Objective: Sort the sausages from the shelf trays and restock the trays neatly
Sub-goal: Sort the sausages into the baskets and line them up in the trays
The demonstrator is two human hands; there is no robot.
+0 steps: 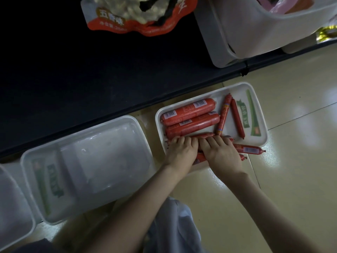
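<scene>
- The left grip (pixel 179 150) and right grip (pixel 221 152) lie side by side, palms down, fingers curled over a bunch of thin sausages (pixel 248 149) at the 6 o'clock edge of the white tray (pixel 230 128). A few ends poke out past the rim at 4 o'clock.
- That tray sits on the floor. In it, two thick sausages (pixel 191 126) lie parallel at 10 o'clock and two loose thin ones (pixel 223 115) lie crooked at 1 o'clock.
- At its 9 o'clock a clear tray (pixel 109 152) shows only a green label; I see no sausages in it.
- My guess is that sorting is partway. The thick ones are paired, the thin ones are not yet lined up, and nothing is restocked.
- At 12 o'clock the dark shelf (pixel 73 79) carries a snack bag (pixel 127 17) and white bins (pixel 255 37).
</scene>
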